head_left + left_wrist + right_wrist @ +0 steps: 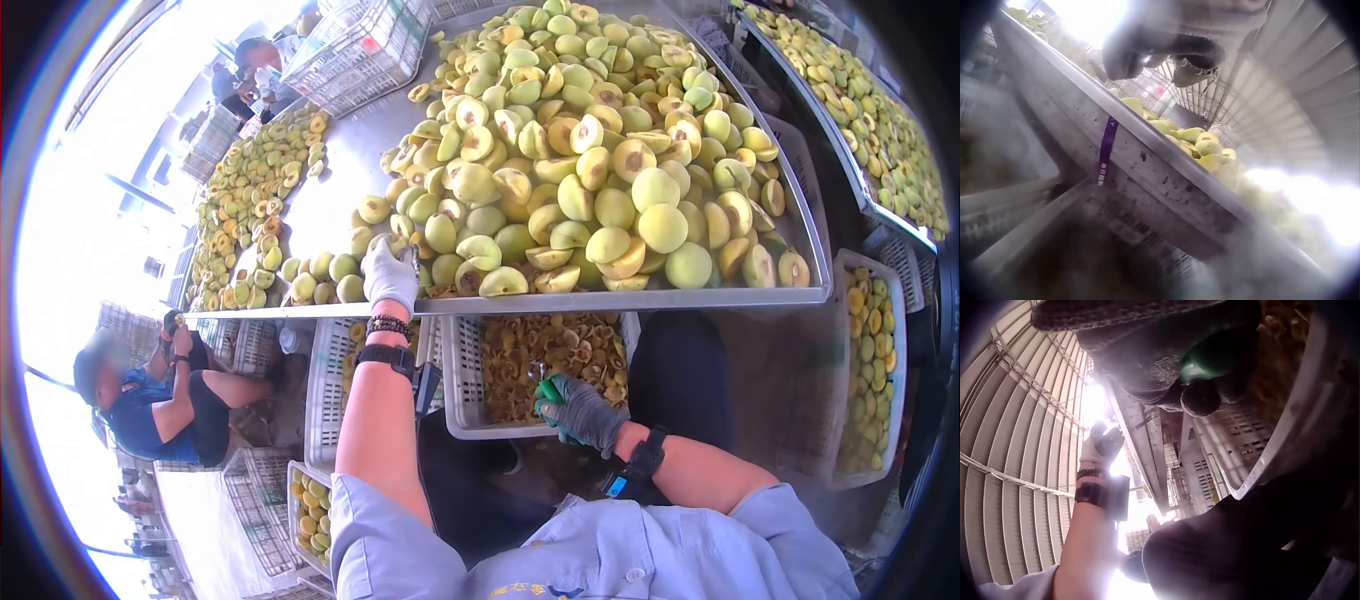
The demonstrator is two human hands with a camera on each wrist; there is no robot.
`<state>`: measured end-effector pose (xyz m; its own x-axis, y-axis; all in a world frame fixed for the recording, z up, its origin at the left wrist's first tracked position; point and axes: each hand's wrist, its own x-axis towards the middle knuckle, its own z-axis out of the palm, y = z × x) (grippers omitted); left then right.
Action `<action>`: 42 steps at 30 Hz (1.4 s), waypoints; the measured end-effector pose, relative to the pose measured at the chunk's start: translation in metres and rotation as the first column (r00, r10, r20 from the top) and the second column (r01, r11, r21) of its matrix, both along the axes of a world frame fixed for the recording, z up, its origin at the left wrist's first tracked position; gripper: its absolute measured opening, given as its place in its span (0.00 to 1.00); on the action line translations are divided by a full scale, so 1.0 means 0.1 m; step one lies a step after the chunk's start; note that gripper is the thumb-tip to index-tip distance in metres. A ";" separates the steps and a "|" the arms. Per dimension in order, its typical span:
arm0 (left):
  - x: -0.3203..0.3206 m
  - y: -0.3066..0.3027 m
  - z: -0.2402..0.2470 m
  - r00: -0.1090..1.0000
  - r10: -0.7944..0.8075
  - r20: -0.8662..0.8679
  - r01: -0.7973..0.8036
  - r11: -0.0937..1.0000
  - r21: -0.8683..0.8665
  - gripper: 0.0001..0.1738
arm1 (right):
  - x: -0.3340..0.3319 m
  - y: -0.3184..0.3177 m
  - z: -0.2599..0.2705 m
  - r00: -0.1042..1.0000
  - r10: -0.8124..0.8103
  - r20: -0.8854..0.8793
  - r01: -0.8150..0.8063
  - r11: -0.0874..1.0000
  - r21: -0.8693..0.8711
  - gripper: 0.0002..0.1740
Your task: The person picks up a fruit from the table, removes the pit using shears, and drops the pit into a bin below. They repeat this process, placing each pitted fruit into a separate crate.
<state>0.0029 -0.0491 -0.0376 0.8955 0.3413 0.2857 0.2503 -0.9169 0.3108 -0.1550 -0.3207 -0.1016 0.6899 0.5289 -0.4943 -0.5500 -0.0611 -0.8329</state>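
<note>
My gloved left hand (390,275) is at the near edge of the metal table (600,303), beside a heap of halved yellow-green stone fruit (480,185). In the left wrist view its fingers pinch a fruit half (1188,74), partly hidden by the dark-palmed glove. Lower and to the right, my right hand (590,412) in a grey glove grips a green-handled tool (548,392) with a short metal end pointing up. That handle also shows between the fingers in the right wrist view; the tool's exact kind I cannot tell. The right hand is above a crate (462,385) of brown scraps (550,350).
More fruit halves (255,190) cover the table's left end. White crates stand around: one on the table (365,60), one with fruit at right (838,400). A seated person (165,400) works at left, another at the far end (262,75). A second fruit-covered table (850,90) is at upper right.
</note>
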 end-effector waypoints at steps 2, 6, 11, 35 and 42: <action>0.09 0.07 -0.09 0.995 0.017 0.097 -0.015 1.000 -0.016 0.19 | 0.00 0.01 -0.01 1.000 0.009 -0.018 -0.009 1.000 -0.013 0.10; -0.04 0.03 0.10 0.990 0.064 0.128 -0.030 0.967 -0.255 0.14 | 0.01 0.04 -0.05 0.998 0.038 0.048 -0.038 0.999 -0.001 0.12; -0.78 -0.41 0.44 0.967 -0.039 0.252 0.253 0.250 -0.934 0.16 | 0.05 -0.06 0.32 0.977 -0.198 0.083 0.174 0.956 0.235 0.15; -2.06 -1.42 0.10 0.946 0.081 0.313 0.319 -0.385 -0.866 0.30 | -0.30 -0.08 0.86 0.340 0.387 0.857 0.268 0.834 -0.483 0.11; -2.08 -1.39 -0.16 0.916 0.080 0.393 0.401 -0.178 -0.898 0.25 | -0.30 -0.14 0.78 0.195 0.554 0.809 0.266 0.764 -0.587 0.13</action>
<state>-0.2050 -0.1879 -0.0535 0.9567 0.2908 -0.0102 -0.1393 0.4883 0.8615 -0.1853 -0.3345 -0.0240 0.7423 0.6230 0.2467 0.6624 -0.6266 -0.4106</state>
